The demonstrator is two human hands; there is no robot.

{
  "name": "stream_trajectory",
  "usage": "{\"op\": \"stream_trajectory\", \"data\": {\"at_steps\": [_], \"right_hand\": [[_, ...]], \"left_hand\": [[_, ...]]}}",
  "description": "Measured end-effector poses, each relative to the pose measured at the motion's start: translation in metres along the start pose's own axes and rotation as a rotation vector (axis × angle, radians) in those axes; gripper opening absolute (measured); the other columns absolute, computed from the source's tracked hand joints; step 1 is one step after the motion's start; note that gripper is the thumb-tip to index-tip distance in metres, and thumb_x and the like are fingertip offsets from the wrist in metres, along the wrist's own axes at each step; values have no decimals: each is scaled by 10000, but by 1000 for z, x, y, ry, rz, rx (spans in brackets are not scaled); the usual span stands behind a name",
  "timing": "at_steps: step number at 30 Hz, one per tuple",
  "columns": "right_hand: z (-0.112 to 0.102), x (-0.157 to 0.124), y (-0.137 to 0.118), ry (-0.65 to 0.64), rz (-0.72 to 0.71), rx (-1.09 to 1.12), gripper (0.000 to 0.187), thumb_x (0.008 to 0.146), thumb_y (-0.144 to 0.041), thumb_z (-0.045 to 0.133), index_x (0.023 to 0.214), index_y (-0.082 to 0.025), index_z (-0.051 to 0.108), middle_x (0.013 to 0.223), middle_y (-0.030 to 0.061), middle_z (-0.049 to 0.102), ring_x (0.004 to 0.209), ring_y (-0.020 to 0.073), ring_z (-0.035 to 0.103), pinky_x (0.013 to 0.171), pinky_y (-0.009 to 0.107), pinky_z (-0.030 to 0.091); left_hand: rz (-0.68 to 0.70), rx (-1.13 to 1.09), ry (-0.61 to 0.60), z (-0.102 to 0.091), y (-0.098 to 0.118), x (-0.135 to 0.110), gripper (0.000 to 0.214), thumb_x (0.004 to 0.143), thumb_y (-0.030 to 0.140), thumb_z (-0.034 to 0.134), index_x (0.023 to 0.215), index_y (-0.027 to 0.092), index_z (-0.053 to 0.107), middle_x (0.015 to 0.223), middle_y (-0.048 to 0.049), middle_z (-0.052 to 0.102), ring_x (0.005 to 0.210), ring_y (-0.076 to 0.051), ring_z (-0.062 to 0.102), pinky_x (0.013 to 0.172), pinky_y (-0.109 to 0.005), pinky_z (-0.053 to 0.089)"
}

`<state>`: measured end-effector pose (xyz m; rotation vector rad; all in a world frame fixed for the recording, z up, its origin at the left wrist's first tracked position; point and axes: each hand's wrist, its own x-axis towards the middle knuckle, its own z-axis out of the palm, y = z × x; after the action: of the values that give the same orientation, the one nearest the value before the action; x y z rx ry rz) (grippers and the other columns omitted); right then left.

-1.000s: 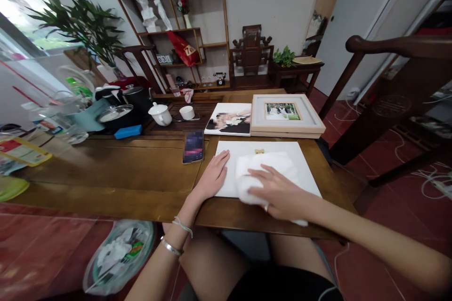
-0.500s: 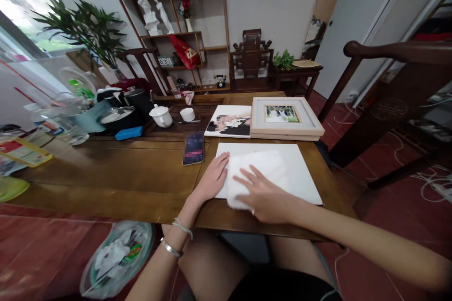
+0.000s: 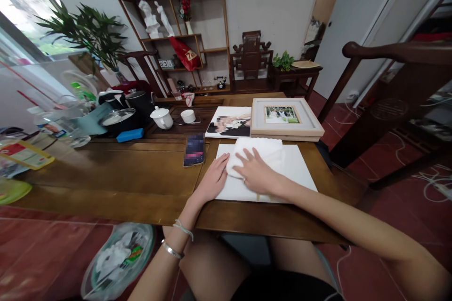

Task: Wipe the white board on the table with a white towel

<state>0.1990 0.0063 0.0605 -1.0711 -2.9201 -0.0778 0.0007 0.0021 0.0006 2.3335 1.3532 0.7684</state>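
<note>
A white panel [image 3: 299,169] lies flat near the front edge of the wooden table. On top of it is a folded white cloth [image 3: 271,153], reaching a little past the panel's far edge. My right hand [image 3: 257,171] presses on the cloth with its fingers spread. At the panel's left edge rests my left hand [image 3: 214,176], flat with fingers stretched out, its fingertips beside the cloth. Small yellowish marks show on the panel by my right wrist. What lies under the cloth is hidden.
Behind the panel are a photo print [image 3: 229,122] and a framed photo [image 3: 287,117]. A phone [image 3: 194,149] lies left of my hands. Farther left stand a white teapot [image 3: 161,117], a cup [image 3: 188,116] and a blue block [image 3: 130,135]. A bin [image 3: 120,258] sits below the table.
My right hand and the cloth have moved away from me across the panel, from its near edge to its far edge. My left hand has stayed at the left edge.
</note>
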Motion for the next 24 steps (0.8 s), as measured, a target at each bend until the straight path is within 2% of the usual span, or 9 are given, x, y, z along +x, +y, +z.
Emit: {"op": "stream_trajectory", "data": {"at_steps": [2, 5, 7, 9, 11, 13, 17, 20, 24], "right_hand": [[2, -13, -22, -11, -67, -11, 448, 798, -172, 525, 1242, -170, 583, 1441, 216, 400, 1324, 433, 325, 1042, 652, 179], [-5, -40, -48, 10, -223, 35, 358, 810, -210, 531, 1153, -181, 631, 1406, 213, 437, 1297, 438, 363, 1045, 620, 203], [-14, -51, -51, 20, -306, 80, 321, 805, -232, 543, 1112, -193, 630, 1339, 192, 504, 1263, 405, 411, 1038, 573, 255], [-24, -52, -41, -32, -319, 115, 318, 790, -212, 547, 1101, -196, 612, 1211, 171, 590, 1168, 346, 505, 1006, 510, 323], [-31, -42, -22, -87, -243, 103, 328, 784, -158, 515, 1101, -184, 594, 1067, 154, 642, 1018, 295, 585, 937, 461, 385], [-33, -28, 2, -100, -129, 63, 321, 795, -123, 464, 1088, -168, 586, 968, 149, 652, 903, 277, 608, 841, 422, 423], [-26, 7, 39, -59, -19, 128, 256, 881, -194, 392, 1065, -156, 566, 917, 152, 631, 886, 283, 581, 730, 355, 423], [-21, 37, 50, -43, -36, 233, 239, 914, -239, 375, 1056, -165, 552, 938, 141, 623, 950, 280, 549, 747, 336, 413], [-19, 73, 42, -49, -80, 275, 227, 935, -297, 383, 1044, -187, 548, 973, 114, 627, 991, 266, 525, 776, 321, 404]], "left_hand": [[10, -12, -16, -1, 0, 0, 478, 924, 227, 368, 1397, 172, 418, 1486, -121, 387, 1400, -238, 314, 1173, -489, 230], [-7, -1, -31, -2, 1, -1, 466, 942, 230, 328, 1393, 163, 421, 1487, -122, 386, 1403, -232, 310, 1177, -485, 222], [-7, 13, -24, -2, 1, -1, 469, 942, 204, 306, 1396, 164, 416, 1488, -114, 387, 1404, -220, 309, 1179, -480, 220], [-2, 23, -11, -1, 1, -1, 476, 933, 191, 320, 1401, 180, 409, 1488, -102, 389, 1403, -215, 311, 1177, -478, 225], [-3, 27, -3, 0, 0, -1, 478, 930, 201, 339, 1402, 183, 410, 1487, -104, 391, 1400, -221, 318, 1174, -481, 230], [-4, 26, -1, 1, -1, -1, 476, 931, 216, 345, 1400, 177, 416, 1484, -110, 393, 1398, -228, 322, 1173, -484, 230], [-11, 32, 2, 2, -1, -1, 472, 934, 226, 336, 1394, 171, 424, 1482, -108, 396, 1394, -232, 328, 1174, -490, 223], [-20, 36, 7, 1, 0, 0, 468, 933, 228, 335, 1382, 152, 440, 1471, -124, 407, 1386, -241, 337, 1171, -487, 233], [-34, 21, 2, -1, 2, 1, 462, 929, 239, 341, 1360, 127, 467, 1450, -140, 425, 1375, -253, 350, 1169, -477, 246]]}}
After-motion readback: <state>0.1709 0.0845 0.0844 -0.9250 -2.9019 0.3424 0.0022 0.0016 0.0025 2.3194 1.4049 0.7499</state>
